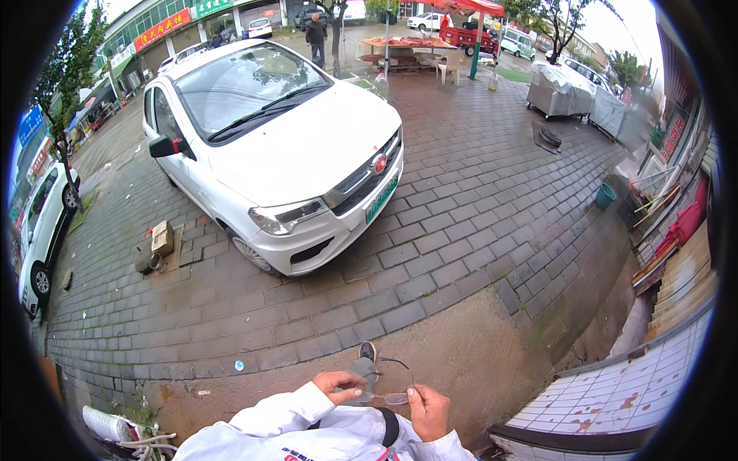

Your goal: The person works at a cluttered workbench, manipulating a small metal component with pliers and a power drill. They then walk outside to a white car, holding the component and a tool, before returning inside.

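Observation:
A pair of eyeglasses (pixel 397 399) with clear lenses is held between my two hands, low in the view in front of my white top. My left hand (pixel 340 386) is closed, its fingers and thumb pinching the left part of the glasses and hiding some of that lens. My right hand (pixel 430 413) grips the right end of the frame between thumb and fingers. One thin dark temple arm stands unfolded and points away from me. Beyond the glasses, one of my shoes (pixel 368 351) shows on the ground.
A white car (pixel 284 146) stands close ahead on brick paving. Left of it lie a stone block (pixel 162 238) and another white car (pixel 46 230). A green bucket (pixel 606 195) and covered carts (pixel 561 88) are at right. Far off, a person (pixel 316 37) stands near a stall.

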Demonstrator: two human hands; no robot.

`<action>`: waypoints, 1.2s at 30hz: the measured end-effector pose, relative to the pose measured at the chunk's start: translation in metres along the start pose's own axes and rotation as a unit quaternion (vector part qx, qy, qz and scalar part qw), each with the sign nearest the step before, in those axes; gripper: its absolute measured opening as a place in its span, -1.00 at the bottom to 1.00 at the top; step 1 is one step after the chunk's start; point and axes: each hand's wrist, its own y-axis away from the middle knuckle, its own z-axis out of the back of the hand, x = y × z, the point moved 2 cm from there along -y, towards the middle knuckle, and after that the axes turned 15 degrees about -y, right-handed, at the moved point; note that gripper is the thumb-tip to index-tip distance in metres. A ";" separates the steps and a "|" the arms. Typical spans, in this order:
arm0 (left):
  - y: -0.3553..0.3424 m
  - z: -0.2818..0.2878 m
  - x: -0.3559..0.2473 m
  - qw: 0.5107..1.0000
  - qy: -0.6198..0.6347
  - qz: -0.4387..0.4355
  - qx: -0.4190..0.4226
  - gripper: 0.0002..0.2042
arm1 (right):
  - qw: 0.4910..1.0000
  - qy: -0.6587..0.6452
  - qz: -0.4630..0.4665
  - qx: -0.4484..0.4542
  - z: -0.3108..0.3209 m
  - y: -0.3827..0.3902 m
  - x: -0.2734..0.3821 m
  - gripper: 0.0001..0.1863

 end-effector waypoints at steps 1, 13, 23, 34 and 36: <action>-0.031 0.002 -0.006 1.000 -0.002 -0.003 -0.022 -0.73 | 1.000 -0.006 -0.005 -0.010 0.007 -0.024 -0.009 -0.77; -0.390 0.066 -0.098 0.961 -0.126 -0.223 0.099 -0.73 | 0.990 -0.075 -0.103 -0.066 0.096 -0.321 -0.029 -0.81; -0.653 0.088 -0.146 0.946 -0.162 -0.258 0.109 -0.78 | 0.992 -0.046 -0.116 0.027 0.197 -0.590 -0.076 -0.68; -0.911 0.142 -0.223 0.971 -0.167 -0.163 -0.045 -0.77 | 0.980 -0.045 -0.180 0.064 0.295 -0.865 -0.099 -0.71; -0.959 0.155 -0.224 0.969 -0.187 -0.156 -0.045 -0.76 | 0.980 -0.090 -0.174 0.041 0.298 -0.909 -0.113 -0.69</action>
